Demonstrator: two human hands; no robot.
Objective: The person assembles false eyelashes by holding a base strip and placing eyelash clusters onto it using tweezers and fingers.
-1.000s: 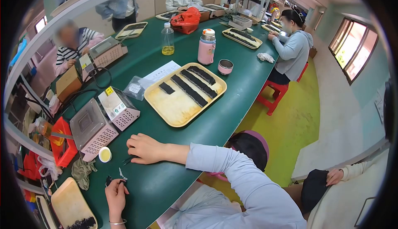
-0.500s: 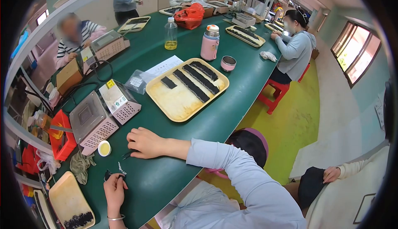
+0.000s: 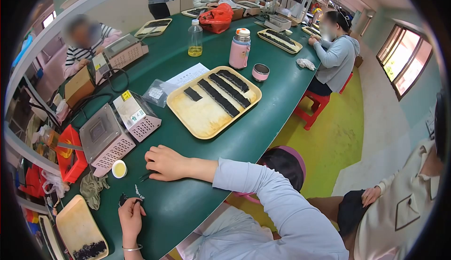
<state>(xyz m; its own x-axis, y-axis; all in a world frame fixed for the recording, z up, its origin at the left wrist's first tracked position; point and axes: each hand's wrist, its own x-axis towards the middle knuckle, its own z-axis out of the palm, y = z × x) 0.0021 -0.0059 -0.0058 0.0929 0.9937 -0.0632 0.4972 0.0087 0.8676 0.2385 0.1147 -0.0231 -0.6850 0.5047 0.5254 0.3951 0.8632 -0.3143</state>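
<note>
My right hand [image 3: 165, 162] rests on the green table, its fingers curled round dark tweezers [image 3: 144, 177] whose thin tips point left. Lower down, my left hand [image 3: 131, 215] is closed, with its fingertips at a small black piece [image 3: 123, 199]; a bracelet circles that wrist. White bits [image 3: 139, 192] lie on the table just past those fingers. A small white cup [image 3: 119, 169] of pale yellow stuff stands to the left of my right hand. Below left sits a yellowed tray [image 3: 75, 217] with a heap of small black parts [image 3: 89, 250] in its near end.
A larger tray [image 3: 197, 123] carries several black strips. Pink-sided heating boxes [image 3: 105, 137], a grey cloth [image 3: 94, 189] and a red bin [image 3: 70, 154] line the left. A pink flask [image 3: 239, 51] and a bottle [image 3: 195, 39] stand farther back. Other people sit around; one is close at right.
My hands have stayed nearly in place. The person close at right has come further into view. At the back, a standing person has shifted to the right.
</note>
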